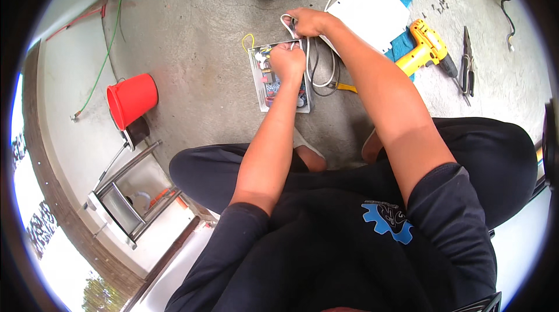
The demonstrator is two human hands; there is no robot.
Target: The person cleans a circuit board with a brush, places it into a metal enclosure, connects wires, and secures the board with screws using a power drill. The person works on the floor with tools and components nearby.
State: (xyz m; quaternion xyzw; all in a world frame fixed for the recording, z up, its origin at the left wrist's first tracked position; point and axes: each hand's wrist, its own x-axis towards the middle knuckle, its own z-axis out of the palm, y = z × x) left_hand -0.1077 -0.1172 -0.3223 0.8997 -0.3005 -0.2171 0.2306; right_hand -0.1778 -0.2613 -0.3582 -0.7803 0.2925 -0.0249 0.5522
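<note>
Showing at far left a thin green hose [120, 18], trailing downward to a metal end. Showing below it a tubular metal frame [134, 166], and just above that a red bucket [133, 101]. Moving rightward, finding a yellow wire [246, 38] looping out beside the upper left corner of an open metal box [256, 86], lying on concrete in front of the crossed legs and holding a crowded circuit board [271, 87]. Reaching over the box's upper end with the left hand [287, 60], curling its fingers, but hiding the fingertips; being unable to tell whether anything is caught there. Pinching a looped white cord [285, 18] in the right hand [308, 22], just beyond the box. Seeing a black cable [315, 73] curving beside the box, near a yellow-handled tool [346, 87]. Continuing right, meeting a white panel [370, 15] resting on a blue cloth [402, 45], then a yellow drill [426, 44] lying with its handle over that cloth and its bit pointing toward the lower right. Noticing scattered screws [440, 2] above the drill, and finally pliers [467, 67] lying just beside it, pointing away from the body.
</note>
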